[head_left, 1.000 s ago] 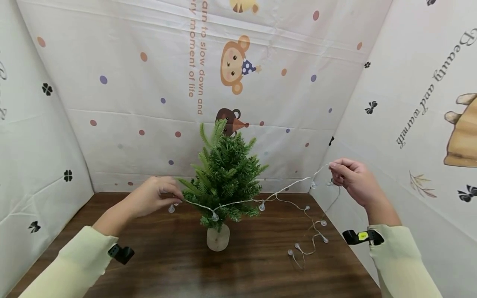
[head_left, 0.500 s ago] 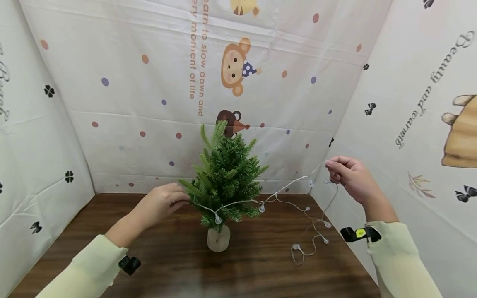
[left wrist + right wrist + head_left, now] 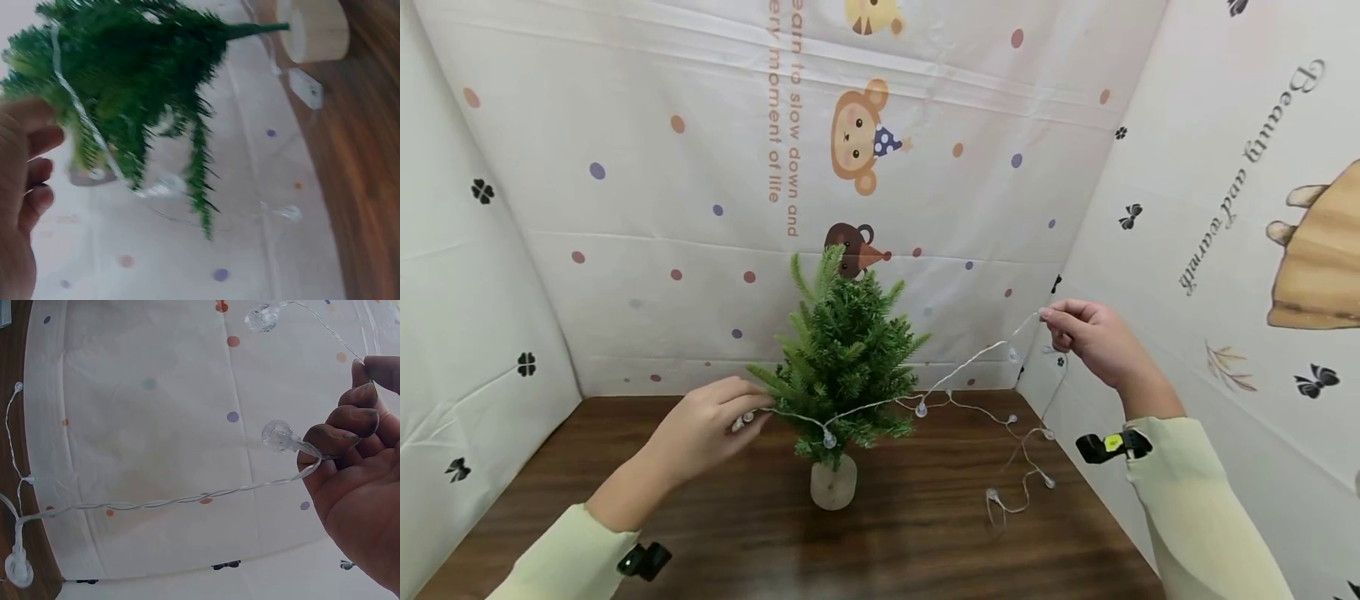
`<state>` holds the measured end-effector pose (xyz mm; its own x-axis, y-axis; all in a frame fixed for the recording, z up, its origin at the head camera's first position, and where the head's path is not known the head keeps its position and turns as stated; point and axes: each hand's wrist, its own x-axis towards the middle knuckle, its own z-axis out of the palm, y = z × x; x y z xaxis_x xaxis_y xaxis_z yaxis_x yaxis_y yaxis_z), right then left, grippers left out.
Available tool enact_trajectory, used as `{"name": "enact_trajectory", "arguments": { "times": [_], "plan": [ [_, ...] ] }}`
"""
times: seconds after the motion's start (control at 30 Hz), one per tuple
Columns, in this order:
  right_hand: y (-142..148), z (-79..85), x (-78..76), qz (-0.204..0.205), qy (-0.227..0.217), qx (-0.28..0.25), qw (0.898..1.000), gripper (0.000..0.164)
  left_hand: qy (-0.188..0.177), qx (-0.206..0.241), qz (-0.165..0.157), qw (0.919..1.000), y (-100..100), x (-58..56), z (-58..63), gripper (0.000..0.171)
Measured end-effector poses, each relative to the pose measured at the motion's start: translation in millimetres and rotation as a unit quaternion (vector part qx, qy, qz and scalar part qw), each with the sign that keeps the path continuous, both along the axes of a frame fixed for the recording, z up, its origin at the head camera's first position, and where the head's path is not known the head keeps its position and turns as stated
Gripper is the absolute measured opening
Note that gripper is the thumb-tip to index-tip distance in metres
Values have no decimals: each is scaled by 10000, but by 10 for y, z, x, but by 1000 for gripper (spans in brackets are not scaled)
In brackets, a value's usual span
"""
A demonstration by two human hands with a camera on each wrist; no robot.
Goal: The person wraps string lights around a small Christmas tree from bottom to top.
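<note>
A small green artificial Christmas tree [image 3: 850,358] on a round wooden base [image 3: 833,483] stands mid-table. Clear-bulbed string lights [image 3: 966,362] stretch across its front. At the tree's left side, my left hand [image 3: 707,425] holds one stretch of the wire, two bulbs showing by its fingers; the left wrist view is blurred and hides the exact grip. Raised to the right of the tree, my right hand [image 3: 1093,337] pinches the wire between thumb and index finger. In the right wrist view, wire also runs across its curled fingers [image 3: 337,434], a bulb [image 3: 277,435] beside them.
A slack part of the lights [image 3: 1026,500] trails on the dark wooden table [image 3: 910,542] at the right. In the left wrist view, a small white box [image 3: 306,89] sits near the tree's base. Printed cloth walls [image 3: 647,308] enclose the back and both sides.
My left hand first moves right toward the tree, then turns, with bulbs now showing at its fingers. The right hand rises slightly and shifts left, still pinching the wire. The head view shifts a little.
</note>
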<state>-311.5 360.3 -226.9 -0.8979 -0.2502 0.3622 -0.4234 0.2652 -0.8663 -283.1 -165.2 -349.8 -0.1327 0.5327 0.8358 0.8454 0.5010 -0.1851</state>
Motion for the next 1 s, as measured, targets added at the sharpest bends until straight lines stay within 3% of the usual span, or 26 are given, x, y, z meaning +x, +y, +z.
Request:
{"name": "enact_trajectory", "arguments": {
  "times": [0.03,0.17,0.23,0.4,0.5,0.57,0.67,0.77,0.8,0.9,1.0],
  "plan": [
    [-22,7,-27,-73,-8,127,9999,17,195,194,-135,9995,39,50,39,37],
    [-128,37,-123,-457,-25,890,9950,20,837,954,-677,9896,341,288,254,31],
    [-189,62,-164,-580,-41,1265,9903,26,785,1101,-736,9881,549,405,381,28],
    [-325,137,-269,-516,9,1547,9866,31,-425,772,-369,9954,1115,619,727,11],
    [-375,167,-314,-331,38,1376,9899,26,-1393,374,20,9895,1445,650,971,12],
    [-395,179,-326,-172,34,1198,9926,22,-2105,83,330,9770,1644,612,1141,17],
    [-437,185,-316,98,24,894,9959,18,-3170,-255,723,9453,1902,467,1344,25],
    [-486,180,-291,511,48,652,9966,19,-3969,-297,931,9126,2113,302,1448,32],
    [-501,175,-282,671,50,607,9959,20,-4117,-290,983,9055,2171,256,1460,31],
    [-528,157,-257,1127,61,512,9923,22,-4339,-231,1204,8926,2313,165,1475,27],
    [-534,134,-236,1439,-41,383,9888,23,-4381,-133,1316,8891,2404,105,1468,21]
  ]
}}
